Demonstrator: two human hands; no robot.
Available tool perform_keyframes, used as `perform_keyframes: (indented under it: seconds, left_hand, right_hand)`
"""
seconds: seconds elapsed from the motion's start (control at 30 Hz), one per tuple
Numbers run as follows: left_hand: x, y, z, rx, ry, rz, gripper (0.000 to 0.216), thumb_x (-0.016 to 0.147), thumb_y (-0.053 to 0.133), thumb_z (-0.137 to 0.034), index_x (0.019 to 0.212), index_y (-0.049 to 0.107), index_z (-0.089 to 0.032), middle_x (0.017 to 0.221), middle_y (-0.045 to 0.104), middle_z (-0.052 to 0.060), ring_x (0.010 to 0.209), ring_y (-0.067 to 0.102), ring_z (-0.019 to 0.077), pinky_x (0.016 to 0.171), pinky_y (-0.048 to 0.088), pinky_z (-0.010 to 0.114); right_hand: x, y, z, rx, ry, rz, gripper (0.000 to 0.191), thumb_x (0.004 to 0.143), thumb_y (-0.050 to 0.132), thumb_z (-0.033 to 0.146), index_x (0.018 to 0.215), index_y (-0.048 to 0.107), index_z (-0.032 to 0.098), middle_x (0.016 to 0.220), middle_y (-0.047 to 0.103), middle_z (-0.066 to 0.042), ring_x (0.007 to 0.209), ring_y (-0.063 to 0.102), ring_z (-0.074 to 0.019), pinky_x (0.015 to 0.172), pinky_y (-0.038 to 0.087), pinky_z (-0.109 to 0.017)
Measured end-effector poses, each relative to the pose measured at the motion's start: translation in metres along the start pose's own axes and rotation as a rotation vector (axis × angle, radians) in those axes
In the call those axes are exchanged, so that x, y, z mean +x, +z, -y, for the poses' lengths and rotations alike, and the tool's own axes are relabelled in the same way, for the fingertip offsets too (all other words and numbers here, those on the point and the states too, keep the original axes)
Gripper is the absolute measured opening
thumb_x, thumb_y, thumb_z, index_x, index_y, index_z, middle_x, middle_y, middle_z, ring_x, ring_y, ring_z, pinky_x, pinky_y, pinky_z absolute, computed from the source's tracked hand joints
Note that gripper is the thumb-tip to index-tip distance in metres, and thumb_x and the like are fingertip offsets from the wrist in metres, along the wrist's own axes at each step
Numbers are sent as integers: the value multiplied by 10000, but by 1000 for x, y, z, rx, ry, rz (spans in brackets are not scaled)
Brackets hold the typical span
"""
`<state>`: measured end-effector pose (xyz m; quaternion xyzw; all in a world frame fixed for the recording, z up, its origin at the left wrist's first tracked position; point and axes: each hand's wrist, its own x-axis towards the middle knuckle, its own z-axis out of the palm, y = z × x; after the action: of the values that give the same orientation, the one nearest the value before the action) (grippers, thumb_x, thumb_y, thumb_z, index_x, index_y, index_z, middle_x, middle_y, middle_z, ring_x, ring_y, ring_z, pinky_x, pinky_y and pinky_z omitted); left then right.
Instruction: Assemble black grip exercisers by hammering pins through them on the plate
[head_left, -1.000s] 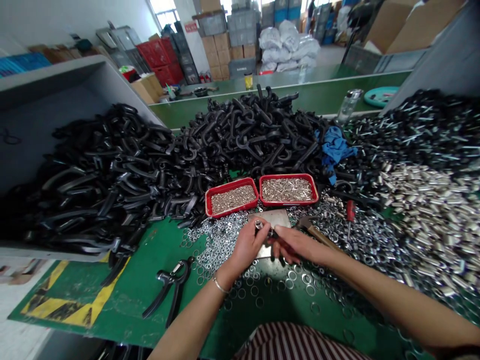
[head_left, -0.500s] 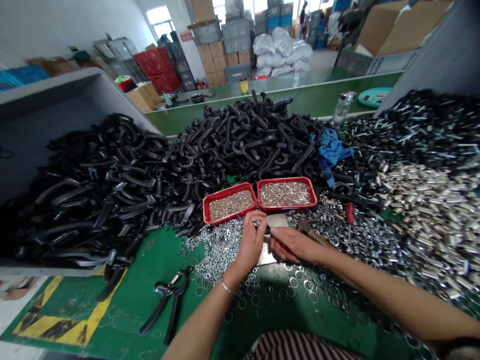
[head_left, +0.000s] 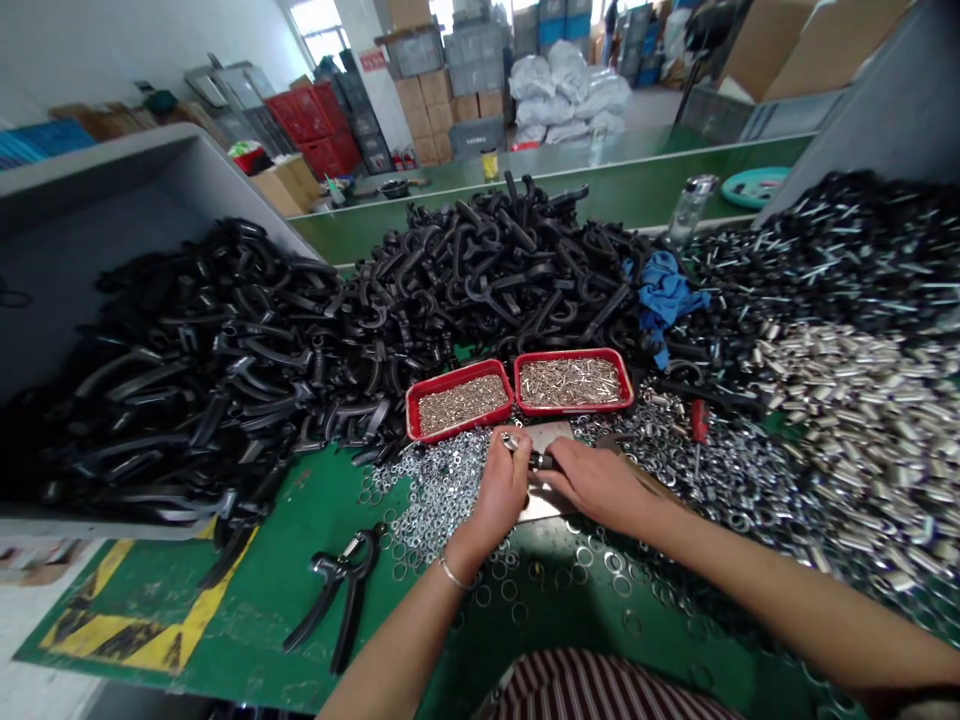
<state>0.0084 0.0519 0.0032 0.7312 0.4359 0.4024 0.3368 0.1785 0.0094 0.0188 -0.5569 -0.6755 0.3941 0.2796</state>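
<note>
My left hand point(head_left: 498, 492) is closed around a small shiny metal cylinder point(head_left: 511, 441), whose end shows above the fingers. My right hand point(head_left: 604, 486) pinches a small black knob-like part point(head_left: 541, 461) from the right. The two pieces meet or nearly meet between my hands; the fingers hide the exact contact. Beneath them lies a flat metal plate point(head_left: 551, 507). Loose washers point(head_left: 442, 490) spread left of my left hand. A hammer point(head_left: 637, 475) lies partly hidden behind my right forearm.
Behind my hands stand a red tray of tiny metal parts point(head_left: 459, 403) and a red tray of pins point(head_left: 571, 382). Black handles point(head_left: 480, 270) are heaped beyond. An assembled hand grip point(head_left: 341, 590) lies front left. A red screwdriver point(head_left: 699, 425) and metal cylinders point(head_left: 855, 410) are at right.
My right hand has turned and shifted slightly up, and the black part between my hands now shows. My left hand keeps its hold on the metal cylinder. The view has tilted slightly.
</note>
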Motion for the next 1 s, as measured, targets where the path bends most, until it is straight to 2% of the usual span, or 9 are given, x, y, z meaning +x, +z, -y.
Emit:
perform_keyframes:
  seconds: [0.07,0.17,0.2,0.37,0.53,0.67,0.8,0.87,1.0]
  left_hand:
    - [-1,0,-2,11,-2,-26,214,1045,353,-328,1003,511,-189,996,556,84,967,565,198,932,461,370]
    - [-1,-5,-3,52,136,45,196,1022,419,-346,923,506,-201,1018,537,87,995,561,203,953,455,374]
    - [-2,-6,-3,59,155,61,202,1018,428,-353,908,505,-202,1018,535,86,998,562,204,955,454,373]
    - [-7,-6,-1,25,-3,-75,231,1044,345,-351,999,503,-188,979,556,82,957,565,207,915,463,372]
    - [-15,-9,-1,75,130,0,210,1028,395,-329,893,489,-199,969,538,82,944,559,203,894,466,364]
    - [-14,-6,0,142,44,37,196,1036,361,-319,958,493,-197,939,553,69,914,574,208,875,467,368]
    - [-3,7,8,384,113,389,190,1004,430,-314,926,542,-184,942,565,75,931,566,238,879,453,395]
    - [7,12,10,491,193,498,179,969,512,-339,929,581,-178,986,575,87,978,550,257,897,434,413]
    - [46,13,4,554,289,424,195,948,565,-358,1057,643,-217,1099,592,89,1043,510,270,909,397,420]
  right_hand:
    - [-1,1,3,-30,4,-22,510,958,392,655,822,557,192,745,631,-69,662,577,-188,600,422,-300]
    - [-2,2,6,186,102,325,689,1022,9,580,836,552,198,618,601,-25,443,466,-140,493,385,-286]
    - [-3,3,6,192,107,361,706,1020,-7,583,850,558,195,626,611,-28,425,455,-134,483,380,-284]
    - [-5,7,8,-214,-75,-80,497,966,418,650,843,549,187,821,654,-98,714,596,-197,636,423,-303]
    - [-11,13,9,71,2,220,551,1052,153,556,914,546,197,696,654,-20,481,508,-137,534,392,-276]
    - [-17,14,7,-302,7,36,497,1024,326,583,925,605,183,867,710,-108,752,654,-223,674,422,-309]
    - [-30,7,-5,-449,49,135,481,1025,356,552,923,651,186,867,728,-122,768,677,-249,682,424,-317]
    - [-42,-2,-13,-446,53,108,423,1023,398,511,908,650,192,883,726,-116,801,677,-251,704,433,-321]
    - [-73,-29,-28,-351,65,20,374,1030,394,461,863,616,211,875,695,-83,812,647,-240,732,446,-339]
